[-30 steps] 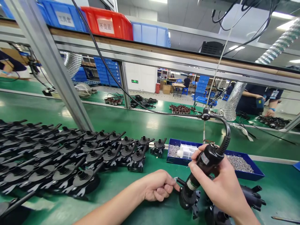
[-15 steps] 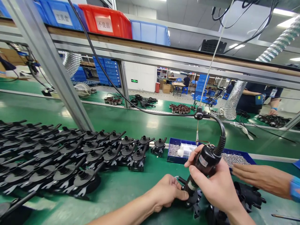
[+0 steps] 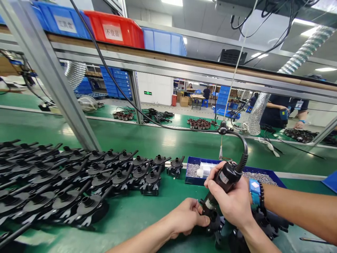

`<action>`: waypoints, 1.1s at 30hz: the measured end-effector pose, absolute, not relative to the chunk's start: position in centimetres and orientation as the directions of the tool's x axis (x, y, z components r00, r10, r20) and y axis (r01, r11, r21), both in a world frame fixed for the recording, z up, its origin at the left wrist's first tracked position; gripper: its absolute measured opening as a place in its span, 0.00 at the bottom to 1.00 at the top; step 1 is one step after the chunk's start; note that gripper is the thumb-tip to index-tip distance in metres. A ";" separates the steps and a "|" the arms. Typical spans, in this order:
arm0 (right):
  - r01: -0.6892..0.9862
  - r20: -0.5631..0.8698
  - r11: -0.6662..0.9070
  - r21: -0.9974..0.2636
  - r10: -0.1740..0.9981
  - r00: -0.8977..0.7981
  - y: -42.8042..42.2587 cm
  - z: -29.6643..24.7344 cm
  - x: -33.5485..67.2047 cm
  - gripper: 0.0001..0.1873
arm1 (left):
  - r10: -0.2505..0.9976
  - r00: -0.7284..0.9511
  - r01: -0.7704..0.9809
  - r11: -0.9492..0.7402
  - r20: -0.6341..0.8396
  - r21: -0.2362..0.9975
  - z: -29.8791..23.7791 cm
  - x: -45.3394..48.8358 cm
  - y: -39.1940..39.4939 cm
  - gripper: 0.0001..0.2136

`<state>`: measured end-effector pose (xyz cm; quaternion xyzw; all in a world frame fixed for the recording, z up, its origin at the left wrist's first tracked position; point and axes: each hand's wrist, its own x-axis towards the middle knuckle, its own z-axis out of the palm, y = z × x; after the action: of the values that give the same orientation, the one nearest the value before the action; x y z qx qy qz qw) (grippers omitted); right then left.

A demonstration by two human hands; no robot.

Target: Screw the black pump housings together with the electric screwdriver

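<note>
My right hand (image 3: 233, 205) is wrapped round a black corded electric screwdriver (image 3: 223, 179). The tool tilts down to the left, its tip at a black plastic part (image 3: 215, 225) on the green bench. My left hand (image 3: 188, 216) grips that part from the left, thumb and fingers closed near the tip. The bit end and any screw under it are hidden. Behind the tool, a blue tray (image 3: 196, 180) holds many small screws (image 3: 260, 177) and a white translucent bottle (image 3: 206, 170). More black parts (image 3: 265, 225) lie to the right, partly covered by arms.
Another person's arm (image 3: 297, 203), with a blue wristband (image 3: 255, 191), reaches in from the right behind my right hand. Rows of black assemblies (image 3: 100, 179) fill the left side. The tool's cable (image 3: 158, 123) hangs across, near a slanted metal post (image 3: 60, 80). A thin rod (image 3: 313, 240) lies at right.
The other person's arm has reached further left, its hand now hidden behind mine and the screwdriver. My hands keep their grips, and the screwdriver stays on the part. The view has shifted slightly.
</note>
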<state>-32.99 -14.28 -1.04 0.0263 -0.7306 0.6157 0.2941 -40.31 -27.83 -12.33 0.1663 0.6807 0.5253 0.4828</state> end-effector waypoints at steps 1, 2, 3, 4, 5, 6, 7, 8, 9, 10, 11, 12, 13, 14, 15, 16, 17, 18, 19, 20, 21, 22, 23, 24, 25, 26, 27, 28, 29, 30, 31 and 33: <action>-0.393 0.439 0.201 -0.897 0.299 -0.848 -14.1 -1.1 -33.0 0.09 | 0.729 -0.470 -0.277 0.413 -0.498 0.867 -12.2 -40.3 -27.8 0.24; -0.388 0.412 0.141 -0.911 0.253 -0.876 -13.8 -1.1 -33.0 0.10 | 0.728 -0.462 -0.268 0.430 -0.507 0.862 -12.0 -40.4 -27.8 0.23; -0.383 0.389 0.070 -0.921 0.186 -0.902 -13.6 -1.1 -33.0 0.11 | 0.730 -0.459 -0.255 0.438 -0.506 0.862 -11.8 -40.4 -27.8 0.21; -0.378 0.375 0.003 -0.926 0.115 -0.920 -13.5 -1.1 -32.9 0.12 | 0.734 -0.461 -0.240 0.439 -0.499 0.866 -11.6 -40.5 -27.8 0.20; -0.373 0.370 -0.042 -0.927 0.068 -0.927 -13.4 -1.0 -32.8 0.13 | 0.737 -0.466 -0.227 0.435 -0.489 0.871 -11.5 -40.5 -27.9 0.20; -0.374 0.371 -0.054 -0.926 0.057 -0.927 -13.5 -1.0 -32.7 0.13 | 0.742 -0.466 -0.220 0.431 -0.482 0.875 -11.4 -40.6 -27.9 0.20; -0.378 0.375 -0.035 -0.925 0.083 -0.923 -13.7 -1.0 -32.5 0.12 | 0.747 -0.459 -0.221 0.428 -0.481 0.876 -11.4 -40.6 -27.8 0.21; -0.387 0.384 0.004 -0.922 0.135 -0.913 -13.9 -0.9 -32.4 0.11 | 0.752 -0.447 -0.234 0.425 -0.485 0.874 -11.4 -40.7 -27.8 0.21; -0.399 0.401 0.051 -0.916 0.190 -0.896 -14.2 -0.8 -32.2 0.10 | 0.753 -0.432 -0.256 0.425 -0.496 0.868 -11.5 -40.8 -27.7 0.22; -0.415 0.426 0.097 -0.905 0.237 -0.873 -14.5 -0.6 -32.1 0.09 | 0.750 -0.418 -0.285 0.428 -0.513 0.858 -11.6 -40.9 -27.5 0.22; -0.437 0.458 0.138 -0.889 0.266 -0.848 -14.8 -0.4 -31.9 0.09 | 0.741 -0.408 -0.317 0.433 -0.533 0.844 -11.7 -41.0 -27.3 0.22; -0.461 0.492 0.170 -0.871 0.278 -0.825 -15.0 -0.1 -31.8 0.09 | 0.726 -0.403 -0.354 0.438 -0.558 0.826 -11.7 -41.0 -27.1 0.22; -0.482 0.520 0.197 -0.854 0.286 -0.805 -15.2 0.1 -31.7 0.10 | 0.705 -0.402 -0.397 0.441 -0.584 0.805 -11.8 -41.1 -26.9 0.22; -0.494 0.538 0.217 -0.842 0.288 -0.792 -15.2 0.3 -31.7 0.10 | 0.683 -0.400 -0.442 0.441 -0.611 0.781 -11.9 -41.1 -26.7 0.23; -0.495 0.544 0.227 -0.839 0.290 -0.788 -15.2 0.4 -31.7 0.10 | 0.667 -0.391 -0.484 0.436 -0.634 0.758 -12.0 -41.2 -26.5 0.25; -0.491 0.539 0.225 -0.842 0.291 -0.791 -15.1 0.4 -31.8 0.09 | 0.660 -0.379 -0.518 0.430 -0.649 0.739 -12.1 -41.2 -26.3 0.26; -0.480 0.526 0.218 -0.850 0.287 -0.801 -15.0 0.3 -31.9 0.09 | 0.659 -0.364 -0.540 0.426 -0.658 0.726 -12.3 -41.2 -26.1 0.27; -0.467 0.511 0.212 -0.859 0.282 -0.812 -14.9 0.2 -32.0 0.09 | 0.660 -0.356 -0.552 0.423 -0.662 0.719 -12.5 -41.2 -26.0 0.28; -0.455 0.498 0.208 -0.866 0.275 -0.822 -14.7 0.0 -32.1 0.09 | 0.662 -0.355 -0.553 0.420 -0.660 0.719 -12.7 -41.1 -25.9 0.28; -0.447 0.488 0.202 -0.871 0.262 -0.833 -14.6 -0.2 -32.2 0.08 | 0.665 -0.361 -0.549 0.416 -0.654 0.725 -12.9 -41.1 -25.8 0.28; -0.444 0.482 0.193 -0.875 0.252 -0.839 -14.6 -0.4 -32.3 0.08 | 0.665 -0.368 -0.542 0.415 -0.650 0.731 -13.0 -41.0 -25.7 0.28; -0.443 0.477 0.181 -0.878 0.243 -0.845 -14.5 -0.6 -32.4 0.08 | 0.660 -0.376 -0.535 0.418 -0.650 0.734 -13.1 -41.0 -25.7 0.28; -0.443 0.471 0.166 -0.881 0.238 -0.849 -14.5 -0.7 -32.4 0.09 | 0.655 -0.381 -0.528 0.425 -0.652 0.736 -13.1 -40.9 -25.7 0.27; -0.439 0.464 0.150 -0.886 0.235 -0.854 -14.6 -0.7 -32.4 0.09 | 0.651 -0.384 -0.520 0.434 -0.655 0.736 -13.1 -40.9 -25.7 0.26; -0.434 0.455 0.136 -0.891 0.235 -0.859 -14.6 -0.7 -32.3 0.10 | 0.647 -0.384 -0.512 0.444 -0.658 0.735 -13.0 -40.8 -25.7 0.25; -0.431 0.448 0.123 -0.894 0.238 -0.862 -14.6 -0.6 -32.3 0.10 | 0.643 -0.385 -0.505 0.454 -0.662 0.734 -12.8 -40.8 -25.7 0.24; -0.431 0.445 0.112 -0.895 0.243 -0.862 -14.7 -0.6 -32.2 0.10 | 0.641 -0.387 -0.499 0.459 -0.663 0.735 -12.7 -40.8 -25.7 0.23; -0.433 0.444 0.102 -0.896 0.246 -0.862 -14.7 -0.5 -32.2 0.10 | 0.642 -0.387 -0.494 0.462 -0.662 0.737 -12.6 -40.8 -25.7 0.21; -0.436 0.445 0.095 -0.895 0.249 -0.860 -14.8 -0.5 -32.2 0.10 | 0.645 -0.384 -0.489 0.465 -0.661 0.738 -12.5 -40.8 -25.7 0.21; -0.439 0.448 0.091 -0.894 0.249 -0.859 -14.9 -0.5 -32.2 0.10 | 0.647 -0.382 -0.484 0.467 -0.659 0.740 -12.4 -40.8 -25.7 0.20; -0.439 0.448 0.091 -0.894 0.245 -0.860 -14.9 -0.5 -32.2 0.11 | 0.651 -0.382 -0.481 0.466 -0.656 0.742 -12.4 -40.8 -25.8 0.20; -0.432 0.441 0.092 -0.897 0.240 -0.865 -14.9 -0.6 -32.4 0.12 | 0.659 -0.383 -0.479 0.457 -0.647 0.749 -12.5 -40.8 -25.8 0.20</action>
<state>-32.40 -14.87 -0.59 0.0689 -0.6952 0.6702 0.2506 -40.83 -25.84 -12.49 0.0691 0.6519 0.5163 0.5511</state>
